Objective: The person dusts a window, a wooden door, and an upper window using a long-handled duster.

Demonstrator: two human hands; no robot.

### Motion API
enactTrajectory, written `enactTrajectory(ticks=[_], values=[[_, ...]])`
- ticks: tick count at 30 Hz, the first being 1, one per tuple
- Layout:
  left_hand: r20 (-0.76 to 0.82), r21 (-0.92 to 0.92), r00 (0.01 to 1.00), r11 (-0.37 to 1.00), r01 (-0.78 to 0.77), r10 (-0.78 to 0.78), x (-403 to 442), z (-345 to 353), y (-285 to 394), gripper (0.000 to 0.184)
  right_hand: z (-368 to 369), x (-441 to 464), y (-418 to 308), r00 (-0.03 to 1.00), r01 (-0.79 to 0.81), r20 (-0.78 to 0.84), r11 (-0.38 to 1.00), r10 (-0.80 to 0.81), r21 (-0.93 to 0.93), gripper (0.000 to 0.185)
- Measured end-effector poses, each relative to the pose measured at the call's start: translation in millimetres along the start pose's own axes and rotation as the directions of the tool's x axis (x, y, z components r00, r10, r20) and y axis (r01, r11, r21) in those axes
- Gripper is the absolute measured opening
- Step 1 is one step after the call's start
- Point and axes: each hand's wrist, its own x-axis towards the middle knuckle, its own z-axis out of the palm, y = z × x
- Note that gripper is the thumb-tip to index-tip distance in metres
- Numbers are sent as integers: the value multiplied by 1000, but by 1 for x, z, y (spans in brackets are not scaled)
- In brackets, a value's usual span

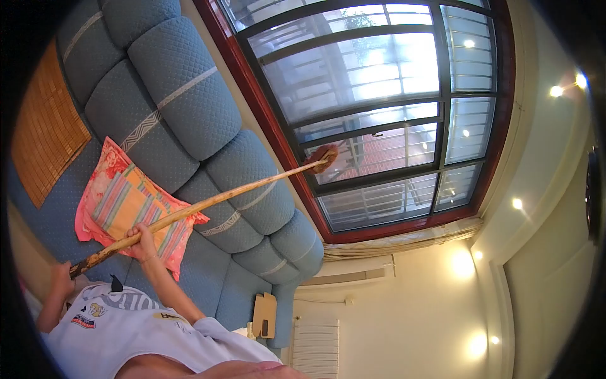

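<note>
A long wooden pole runs diagonally from the lower left up to the window. My left hand is closed around its dark lower end. Further along the shaft, my right hand also grips it, above a pink-edged striped cushion. At the pole's far end, a reddish-brown fluffy head overlaps the edge of the window glass; whether it touches the glass cannot be made out.
A blue quilted sofa fills the left side, with a woven mat on it. A cardboard box lies at the sofa's far end. Beyond are a curtain, a white radiator and lit ceiling lights.
</note>
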Motion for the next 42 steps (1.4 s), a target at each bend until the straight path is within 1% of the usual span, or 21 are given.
enactTrajectory(ticks=[2, 4, 5, 6, 7, 10, 13, 14, 16, 17, 19, 21, 23, 25, 27, 29, 32, 36, 39, 41, 42], values=[[80, -2, 997, 1000, 22, -22, -6, -26, 11, 12, -10, 8, 15, 999, -32, 19, 999, 31, 27, 15], [153, -55, 985, 994, 95, -85, -12, -42, 24, 15, -14, 8, 26, 993, 3, -120, 1000, 0, 25, 17], [201, -108, 970, 981, 163, -139, -13, -49, 32, 18, -18, 7, 29, 994, 3, -108, 1000, -1, 19, 17], [249, -31, 957, 987, 161, -148, -12, -60, 43, 22, -20, 7, 29, 988, -2, -153, 1000, 4, 18, 18], [238, -37, 961, 987, 156, -143, -6, -57, 40, 22, -26, 8, 27, 980, -3, -201, 1000, 7, 17, 18], [201, -38, 980, 999, 6, 1, 0, -18, 18, 21, -45, 16, 20, 980, 5, -199, 1000, -7, -11, 17], [172, -27, 976, 991, -133, 136, 9, 25, -1, 20, -11, -13, -1, 981, 52, -187, 997, -60, -49, 15], [168, -32, 976, 990, -135, 138, 17, 39, -4, 20, -7, -16, -11, 981, 55, -185, 997, -64, -54, 15], [95, -83, 972, 975, -208, 216, 31, 63, 3, 18, 1, -22, -30, 965, 211, -116, 959, -236, -190, 14], [93, -88, 971, 974, -211, 219, 37, 72, 10, 18, 6, -26, -42, 964, 215, -116, 957, -240, -194, 14], [106, -177, 963, 958, -226, 247, 58, 72, 43, 15, 23, -37, -72, 917, 349, -103, 901, -384, -257, 14], [78, -257, 955, 932, -257, 285, 82, 72, 88, 16, 24, -33, -115, 869, 458, -26, 825, -494, -331, 13], [90, -444, 965, 878, -182, 245, 95, 29, 160, 19, 41, -41, -164, 821, 550, 63, 757, -567, -353, 15], [110, -366, 962, 910, -193, 249, 118, 29, 208, 22, 79, -69, -212, 783, 593, 64, 711, -619, -376, 15], [136, -377, 950, 902, -211, 280, 135, 27, 255, 22, 90, -77, -267, 725, 663, 136, 631, -675, -403, 14], [139, -390, 938, 888, -243, 318, 145, 19, 297, 23, 105, -88, -308, 690, 682, 127, 582, -712, -443, 12], [78, -468, 942, 846, -253, 325, 147, 5, 336, 19, 113, -95, -348, 697, 683, 156, 582, -700, -442, 13], [147, -465, 943, 862, -201, 299, 148, 10, 316, 24, 107, -80, -327, 691, 675, 104, 586, -716, -449, 11], [241, -433, 924, 885, -171, 297, 143, 18, 277, 21, 95, -63, -290, 682, 663, 56, 585, -729, -467, 10], [312, -422, 925, 904, -72, 219, 135, 23, 252, 19, 87, -55, -264, 701, 640, 73, 581, -710, -502, 11], [324, -422, 918, 903, -76, 229, 131, 24, 237, 17, 84, -52, -250, 698, 639, 64, 581, -713, -504, 11]])
